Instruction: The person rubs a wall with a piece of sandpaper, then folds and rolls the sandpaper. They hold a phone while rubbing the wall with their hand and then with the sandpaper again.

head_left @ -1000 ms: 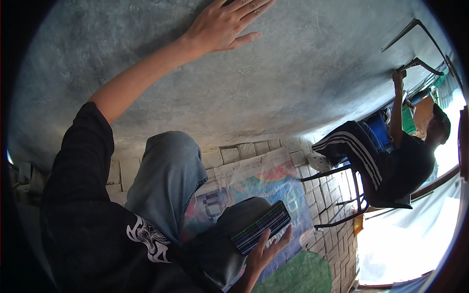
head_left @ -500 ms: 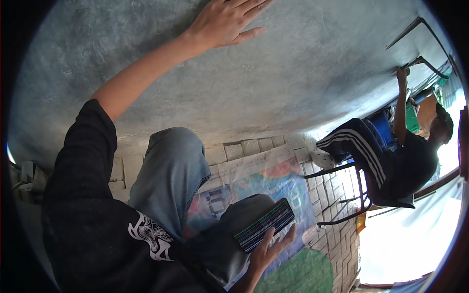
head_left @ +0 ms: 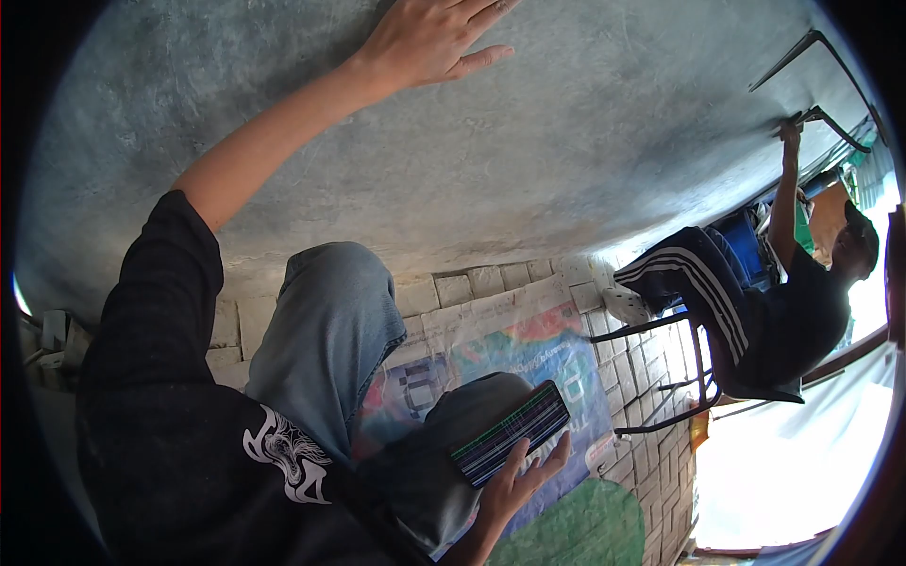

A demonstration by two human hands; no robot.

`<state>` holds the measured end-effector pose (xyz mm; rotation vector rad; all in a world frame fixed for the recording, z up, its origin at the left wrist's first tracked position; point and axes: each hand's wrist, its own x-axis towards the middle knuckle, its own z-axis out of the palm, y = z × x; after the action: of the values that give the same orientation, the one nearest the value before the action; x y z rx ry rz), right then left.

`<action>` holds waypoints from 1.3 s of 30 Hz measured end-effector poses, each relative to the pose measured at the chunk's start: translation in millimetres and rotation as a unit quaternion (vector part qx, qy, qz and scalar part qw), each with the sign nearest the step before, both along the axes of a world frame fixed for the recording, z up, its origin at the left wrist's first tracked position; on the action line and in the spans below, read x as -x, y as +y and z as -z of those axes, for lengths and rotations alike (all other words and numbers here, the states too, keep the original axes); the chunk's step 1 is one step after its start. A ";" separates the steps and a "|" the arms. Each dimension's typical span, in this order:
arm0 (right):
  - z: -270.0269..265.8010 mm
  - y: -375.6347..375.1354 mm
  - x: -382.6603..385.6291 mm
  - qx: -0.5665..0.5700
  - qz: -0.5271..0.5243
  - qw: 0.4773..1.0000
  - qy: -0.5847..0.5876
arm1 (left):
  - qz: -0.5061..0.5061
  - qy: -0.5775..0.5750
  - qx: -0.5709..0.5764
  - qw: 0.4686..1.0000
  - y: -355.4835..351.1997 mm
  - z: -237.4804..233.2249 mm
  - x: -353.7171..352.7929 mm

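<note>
My left hand [head_left: 429,40] lies against the grey wall [head_left: 566,160] at the top of the view, fingers spread and thumb apart, its fingertips partly cut off by the frame edge. Low in the middle, my right hand [head_left: 519,481] holds a phone [head_left: 514,434] by its lower side, near my bent knee. Coloured lines run across the phone's dark screen. My other jeans-covered knee [head_left: 330,311] is raised close to the wall.
Under my legs a printed banner [head_left: 510,330] covers part of the brick floor [head_left: 486,281]. At the right a person [head_left: 793,321] in dark clothes sits on a black-framed chair [head_left: 698,368], one hand at a metal bracket [head_left: 826,118] by the wall. Behind is a blue container [head_left: 741,247].
My left hand appears slightly higher and further left in view. The seated person's raised hand has shifted a little to the right.
</note>
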<state>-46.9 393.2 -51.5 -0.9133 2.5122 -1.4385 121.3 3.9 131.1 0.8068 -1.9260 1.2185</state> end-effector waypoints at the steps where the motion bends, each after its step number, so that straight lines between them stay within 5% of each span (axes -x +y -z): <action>1: -0.3 -0.5 0.4 0.002 0.001 1.000 0.002 | 0.002 0.000 0.004 1.000 -0.7 -0.1 0.0; 21: -3.1 6.0 -2.8 0.000 0.011 1.000 0.002 | -0.030 -0.003 -0.028 0.999 15.6 27.9 -26.6; 25: -2.3 5.7 -1.1 -0.004 0.021 1.000 0.022 | -0.170 0.048 -0.107 0.978 37.0 54.6 -89.3; 27: -2.2 5.2 0.6 -0.006 0.027 0.999 0.043 | -0.067 0.111 0.058 0.990 30.9 72.5 -132.5; 32: -4.2 -7.3 7.3 0.063 0.041 0.992 0.101 | -0.125 0.141 0.046 0.981 56.8 103.8 -218.7; 39: -2.1 -16.3 3.6 0.034 -0.003 0.997 0.062 | -0.015 0.162 -0.036 0.986 79.8 107.1 -236.4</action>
<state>-50.5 376.9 -49.4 -1.0520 2.5571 -1.5204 357.7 83.7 24.1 1.0075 -1.7040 0.9694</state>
